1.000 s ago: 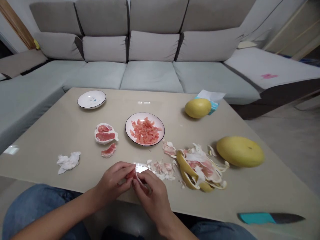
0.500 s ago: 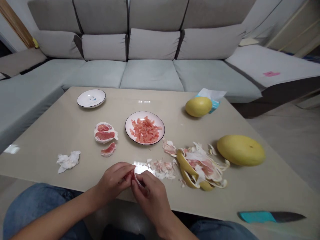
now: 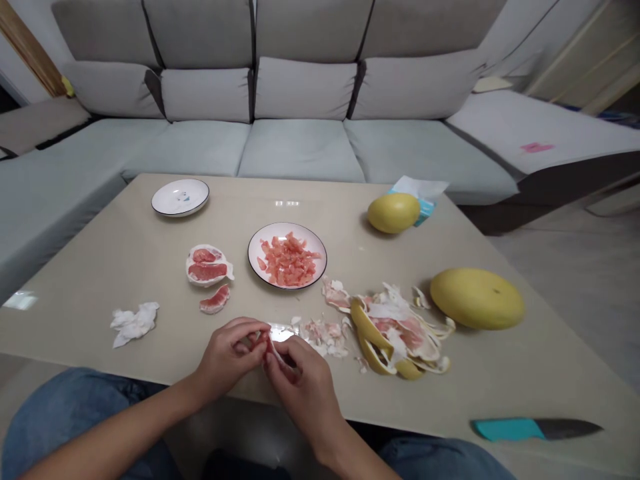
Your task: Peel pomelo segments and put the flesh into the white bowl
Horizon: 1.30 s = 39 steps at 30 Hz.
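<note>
Over the table's near edge, my left hand (image 3: 231, 353) and my right hand (image 3: 304, 381) meet on a red pomelo segment (image 3: 271, 346). The left fingers pinch its red flesh, while the right thumb and fingers grip its pale membrane; much of the piece is hidden by fingers. Beyond them a white plate (image 3: 255, 265) with a dark rim bears a heap of red pomelo pieces (image 3: 290, 261). Left of that lie part of a peeled pomelo (image 3: 206, 266) and a loose segment (image 3: 215, 299). Membrane scraps (image 3: 326, 337) lie to the right of my hands.
Pomelo peel (image 3: 387, 333) is piled at right, beside a whole pomelo (image 3: 477, 299). Another pomelo (image 3: 393, 213) sits by a tissue pack (image 3: 425, 207). A turquoise-handled knife (image 3: 537, 429) rests near the front right edge. Crumpled tissue (image 3: 134, 325) and a second plate (image 3: 181, 198) are at left.
The view has shifted slightly. My left fingers have changed their pinch a little on the segment, and slightly more of its red flesh shows between my hands.
</note>
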Tool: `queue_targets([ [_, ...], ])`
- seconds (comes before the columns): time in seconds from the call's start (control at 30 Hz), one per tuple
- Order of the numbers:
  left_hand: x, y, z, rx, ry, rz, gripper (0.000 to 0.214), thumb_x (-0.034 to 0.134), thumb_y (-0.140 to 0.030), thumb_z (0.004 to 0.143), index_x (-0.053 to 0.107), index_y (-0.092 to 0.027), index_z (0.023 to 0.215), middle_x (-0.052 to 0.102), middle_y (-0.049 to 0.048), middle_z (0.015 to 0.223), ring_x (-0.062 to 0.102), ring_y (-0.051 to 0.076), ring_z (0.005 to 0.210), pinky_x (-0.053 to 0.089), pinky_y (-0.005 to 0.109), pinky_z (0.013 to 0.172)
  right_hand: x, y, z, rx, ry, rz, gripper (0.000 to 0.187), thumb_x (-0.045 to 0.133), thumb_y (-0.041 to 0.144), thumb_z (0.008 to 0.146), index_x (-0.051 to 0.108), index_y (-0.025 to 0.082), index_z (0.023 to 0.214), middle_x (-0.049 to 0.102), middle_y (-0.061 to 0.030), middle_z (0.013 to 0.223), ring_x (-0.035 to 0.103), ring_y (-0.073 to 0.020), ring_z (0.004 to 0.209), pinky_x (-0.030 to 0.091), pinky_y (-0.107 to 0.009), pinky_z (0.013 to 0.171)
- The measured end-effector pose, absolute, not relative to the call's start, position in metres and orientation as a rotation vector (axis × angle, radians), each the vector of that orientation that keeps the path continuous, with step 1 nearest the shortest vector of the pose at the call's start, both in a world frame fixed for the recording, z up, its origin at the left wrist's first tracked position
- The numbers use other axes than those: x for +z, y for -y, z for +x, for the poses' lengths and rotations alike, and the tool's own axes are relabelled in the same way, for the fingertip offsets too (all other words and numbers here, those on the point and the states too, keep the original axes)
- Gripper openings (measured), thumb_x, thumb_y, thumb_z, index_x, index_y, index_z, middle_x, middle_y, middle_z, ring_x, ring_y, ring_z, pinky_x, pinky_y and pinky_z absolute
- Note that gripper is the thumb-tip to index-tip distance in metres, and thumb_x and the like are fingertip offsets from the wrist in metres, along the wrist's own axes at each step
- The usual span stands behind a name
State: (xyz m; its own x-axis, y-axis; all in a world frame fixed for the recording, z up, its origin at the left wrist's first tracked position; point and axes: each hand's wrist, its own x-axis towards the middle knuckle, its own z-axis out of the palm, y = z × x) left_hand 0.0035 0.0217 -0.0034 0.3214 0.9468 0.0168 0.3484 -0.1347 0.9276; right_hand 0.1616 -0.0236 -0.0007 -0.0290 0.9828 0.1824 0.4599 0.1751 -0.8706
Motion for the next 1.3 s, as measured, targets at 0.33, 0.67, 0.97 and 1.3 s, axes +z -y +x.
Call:
queue_targets([
  [0.33, 0.0, -0.026, -0.002, 0.83, -1.08, 1.806, 0.022, 0.061, -0.022, 0.086, 0.07, -0.022, 0.106, 0.065, 0.0086, 0.101, 0.066, 0.015, 0.081, 0.058, 0.021, 0.063, 0.003, 0.027, 0.163, 0.638, 1.695, -1.363, 0.016, 0.051, 0.019, 0.091, 0.065, 0.019, 0.082, 0.058, -0.0028, 0.07, 0.054, -0.0152, 0.063, 0.042, -0.025, 0.058],
  [0.67, 0.005, -0.025, -0.005, 0.906, -0.986, 2.171, 0.026, 0.054, -0.01, 0.086, 0.068, -0.019, 0.106, 0.067, 0.0089, 0.098, 0.067, 0.014, 0.082, 0.058, 0.021, 0.067, -0.002, 0.031, 0.161, 0.237, 1.956, -1.338, 0.015, 0.048, 0.014, 0.09, 0.062, 0.018, 0.092, 0.06, -0.0043, 0.07, 0.054, -0.0175, 0.064, 0.038, -0.027, 0.058],
  [0.97, 0.004, -0.018, -0.002, 1.079, -1.053, 2.287, 0.023, 0.055, -0.005, 0.082, 0.067, -0.018, 0.098, 0.07, 0.0065, 0.089, 0.068, 0.014, 0.079, 0.057, 0.02, 0.067, -0.004, 0.034, 0.159, 0.322, 1.919, -1.371, 0.014, 0.05, 0.015, 0.089, 0.062, 0.019, 0.087, 0.059, -0.0031, 0.069, 0.053, -0.0161, 0.062, 0.036, -0.027, 0.056],
  [1.3, 0.007, -0.017, 0.004, 1.179, -1.2, 2.089, 0.02, 0.057, -0.006, 0.078, 0.07, -0.019, 0.086, 0.072, 0.0051, 0.082, 0.068, 0.014, 0.07, 0.055, 0.019, 0.056, 0.005, 0.031, 0.152, 0.251, 1.864, -1.397, 0.015, 0.05, 0.015, 0.087, 0.062, 0.02, 0.081, 0.056, -0.0018, 0.063, 0.05, -0.0159, 0.058, 0.034, -0.028, 0.054],
])
